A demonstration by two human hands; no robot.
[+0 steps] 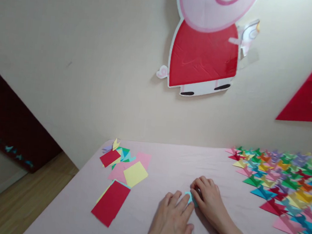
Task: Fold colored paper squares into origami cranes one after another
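A small piece of light blue paper (188,197) lies on the table between my hands, mostly covered by fingers. My left hand (172,216) rests palm down, its fingers stretched and slightly apart, with fingertips at the paper's left edge. On the other side, my right hand (209,199) has its fingers curled, with thumb and fingers closed at the paper's right part. How the paper is folded underneath cannot be made out.
Red paper sheets (111,203), a yellow square (135,174) and pink paper (143,160) lie at the left. Rows of folded paper birds (274,205) fill the right side of the cloth-covered table (168,166). Behind stands a wall (121,73) with a cartoon cutout (205,52).
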